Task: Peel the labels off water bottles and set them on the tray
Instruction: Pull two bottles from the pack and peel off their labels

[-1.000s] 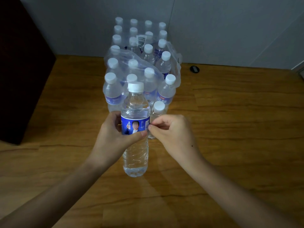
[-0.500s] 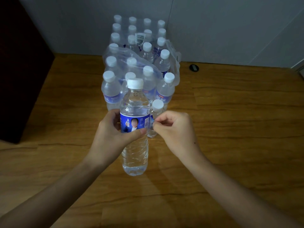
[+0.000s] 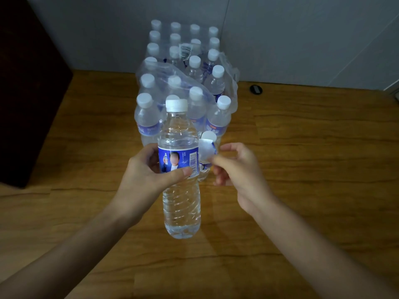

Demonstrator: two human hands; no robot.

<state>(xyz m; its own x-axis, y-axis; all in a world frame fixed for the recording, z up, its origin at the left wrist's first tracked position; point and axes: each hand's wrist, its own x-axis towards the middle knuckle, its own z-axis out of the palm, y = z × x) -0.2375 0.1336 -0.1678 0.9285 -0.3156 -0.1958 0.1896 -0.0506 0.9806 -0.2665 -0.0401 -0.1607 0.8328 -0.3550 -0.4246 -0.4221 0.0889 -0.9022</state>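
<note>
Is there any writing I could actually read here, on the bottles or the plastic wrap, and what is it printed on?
None can be read.
Label of the held bottle: barcode and small lines of print, too small to read.
Labels on the packed bottles: print too blurred.
White sticker on the wrap: barcode only, digits unreadable.

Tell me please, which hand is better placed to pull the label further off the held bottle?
The right hand. It already pinches the loose label end, which curls away from the bottle. The left hand wraps the bottle at label height, so it probably should keep steadying it.
</note>
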